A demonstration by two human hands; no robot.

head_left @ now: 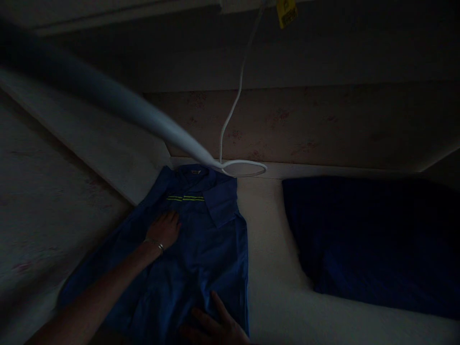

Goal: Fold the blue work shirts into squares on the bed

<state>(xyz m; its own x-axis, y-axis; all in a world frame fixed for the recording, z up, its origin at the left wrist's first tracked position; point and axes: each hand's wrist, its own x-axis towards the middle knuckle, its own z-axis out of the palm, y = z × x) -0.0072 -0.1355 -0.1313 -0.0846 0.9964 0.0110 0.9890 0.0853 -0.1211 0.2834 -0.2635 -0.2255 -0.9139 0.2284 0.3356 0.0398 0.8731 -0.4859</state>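
A blue shirt (201, 249) with a yellow-green stripe near the collar lies flat on a pale work surface (269, 239) in dim light. My left hand (164, 230) rests palm down on the shirt's chest, just below the stripe, fingers flat; a bracelet shows at the wrist. My right hand (215, 323) lies on the shirt's lower part at the bottom edge of the view, fingers stretched out and apart. Neither hand holds anything.
A dark blue pile of cloth (366, 239) lies to the right of the shirt. A pale arm-like fixture (118, 103) slants down from the upper left to a ring (244, 168) above the collar, with a white cord (239, 86) hanging from above. A yellow tag (286, 12) hangs at top.
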